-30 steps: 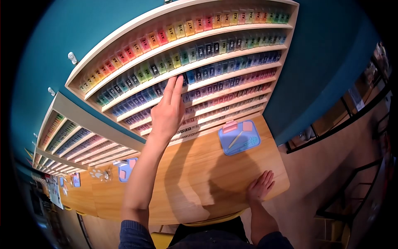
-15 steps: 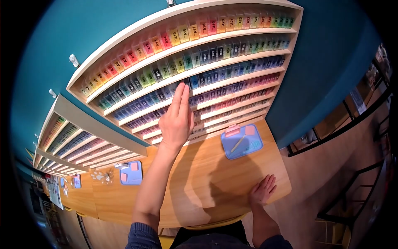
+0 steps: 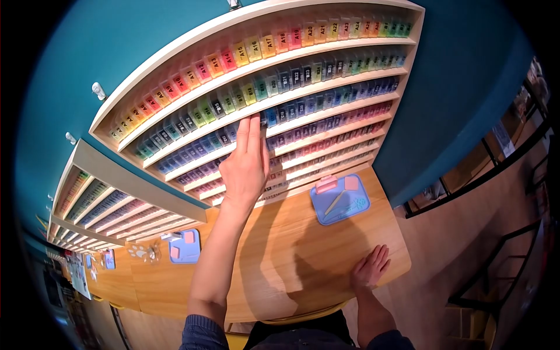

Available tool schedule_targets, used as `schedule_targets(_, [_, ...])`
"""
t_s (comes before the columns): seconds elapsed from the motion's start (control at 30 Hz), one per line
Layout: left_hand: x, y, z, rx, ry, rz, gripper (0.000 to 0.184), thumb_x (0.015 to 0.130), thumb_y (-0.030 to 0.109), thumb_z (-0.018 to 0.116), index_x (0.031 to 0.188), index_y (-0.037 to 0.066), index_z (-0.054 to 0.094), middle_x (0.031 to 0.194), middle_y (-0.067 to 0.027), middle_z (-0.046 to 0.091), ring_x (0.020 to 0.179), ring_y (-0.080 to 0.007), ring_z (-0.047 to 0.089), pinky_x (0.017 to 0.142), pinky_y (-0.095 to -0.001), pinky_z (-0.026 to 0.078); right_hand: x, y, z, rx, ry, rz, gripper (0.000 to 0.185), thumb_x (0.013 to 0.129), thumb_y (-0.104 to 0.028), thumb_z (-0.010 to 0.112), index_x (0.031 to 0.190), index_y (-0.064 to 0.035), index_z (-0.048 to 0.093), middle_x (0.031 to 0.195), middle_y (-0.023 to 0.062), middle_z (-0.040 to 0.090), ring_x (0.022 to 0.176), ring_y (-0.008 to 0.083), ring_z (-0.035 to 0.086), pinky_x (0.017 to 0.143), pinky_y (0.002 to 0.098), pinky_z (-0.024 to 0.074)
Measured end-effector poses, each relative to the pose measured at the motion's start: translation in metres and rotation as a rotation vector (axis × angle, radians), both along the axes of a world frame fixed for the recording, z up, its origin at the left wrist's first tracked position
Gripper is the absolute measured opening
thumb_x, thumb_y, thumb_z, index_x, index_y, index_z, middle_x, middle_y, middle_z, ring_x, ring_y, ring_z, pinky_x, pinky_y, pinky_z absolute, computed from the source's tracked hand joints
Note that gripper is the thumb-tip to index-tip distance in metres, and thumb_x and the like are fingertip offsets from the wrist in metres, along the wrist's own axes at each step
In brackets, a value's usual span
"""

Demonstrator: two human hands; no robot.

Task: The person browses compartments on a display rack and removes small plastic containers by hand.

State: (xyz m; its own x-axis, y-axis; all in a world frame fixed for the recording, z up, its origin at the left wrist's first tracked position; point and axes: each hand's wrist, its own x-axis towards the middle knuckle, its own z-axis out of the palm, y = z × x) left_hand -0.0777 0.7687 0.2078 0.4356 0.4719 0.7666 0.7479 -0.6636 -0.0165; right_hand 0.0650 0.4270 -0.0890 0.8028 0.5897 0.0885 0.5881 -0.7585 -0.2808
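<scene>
The left hand [image 3: 246,169] reaches to the third row of the shelf [image 3: 280,56], two fingers extended against the boxes [image 3: 282,114]; any grip is hidden. The right hand [image 3: 371,268] rests open on the tabletop [image 3: 388,227].

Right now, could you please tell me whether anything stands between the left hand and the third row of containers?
Nothing visible does: the left hand has its fingers at the third row, just below the shelf board.
</scene>
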Motion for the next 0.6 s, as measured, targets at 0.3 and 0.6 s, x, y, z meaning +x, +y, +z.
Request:
schedule_targets(0.3, [0.021, 0.001, 0.014, -0.091, 0.010, 0.135, 0.028, 0.103, 0.023, 0.060, 0.125, 0.007, 0.057, 0.122, -0.0161, 0.061, 0.064, -0.0325, 0.069, 0.049, -0.0421, 0.055, 0.000, 0.001, 0.003, -0.010, 0.011, -0.002, 0.071, 0.096, -0.021, 0.048, 0.161, 0.0016, 0.030, 0.169, 0.0205, 0.027, 0.160, 0.0340, 0.018, 0.128, 0.0549, 0.0113])
schedule_targets(0.6, [0.019, -0.012, -0.001, -0.045, -0.035, -0.094, 0.061, 0.097, 0.010, 0.067, 0.154, 0.013, 0.048, 0.152, -0.0135, 0.055, 0.071, -0.0246, 0.072, 0.056, -0.0317, 0.055, 0.000, 0.001, 0.004, -0.058, 0.034, -0.016, 0.072, 0.097, -0.026, 0.046, 0.161, 0.0011, 0.028, 0.170, 0.0195, 0.025, 0.160, 0.0344, 0.016, 0.128, 0.0544, 0.0105])
